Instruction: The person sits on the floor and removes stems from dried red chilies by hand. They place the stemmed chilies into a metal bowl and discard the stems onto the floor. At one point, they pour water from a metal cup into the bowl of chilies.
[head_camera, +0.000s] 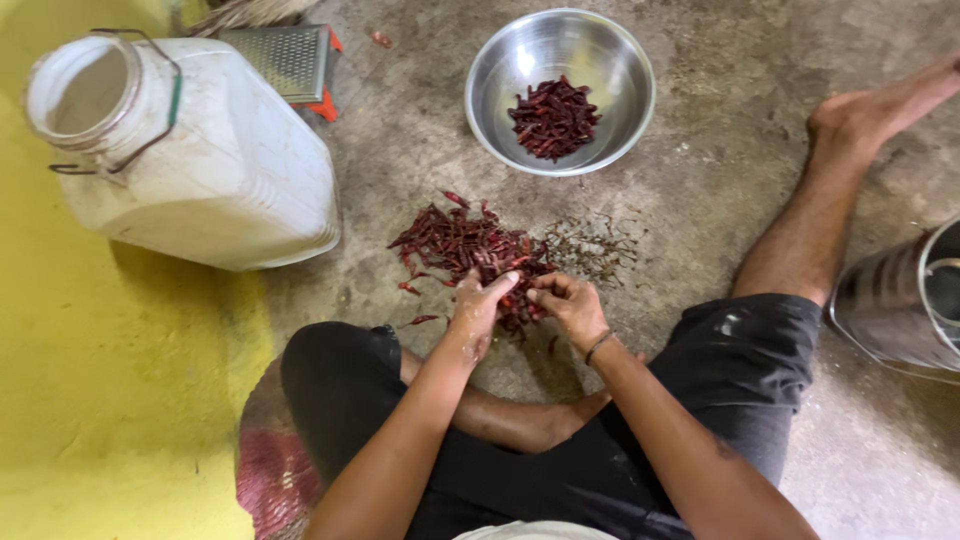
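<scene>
Both hands pinch dried red chillies at the near edge of a heap on the concrete floor.

The left hand (474, 305) and right hand (568, 303) have fingers closed together on a chilli (518, 290) between them, over the chilli pile (465, 243). Just right lies a scatter of stems (592, 245). Beyond, across bare floor (420, 140), stands a steel bowl (610, 60) holding chillies; a white plastic jug (215, 160) crowds the left, a steel vessel (895, 300) the right edge.
</scene>
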